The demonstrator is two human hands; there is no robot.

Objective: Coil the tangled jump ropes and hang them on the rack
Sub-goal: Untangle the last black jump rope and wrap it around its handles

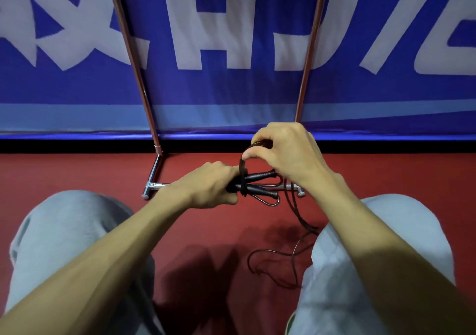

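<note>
My left hand grips the two black handles of a jump rope, held side by side and pointing right. Dark cord is wrapped around the handles near my fingers. My right hand pinches a loop of that dark cord just above the handles. The loose remainder of the rope trails down to the red floor beside my right knee. The metal rack stands right behind my hands, its two uprights rising out of the top of the view.
A blue banner with large white characters hangs behind the rack. My knees in grey trousers flank the red floor. The rack's base bar lies low across the floor under my hands.
</note>
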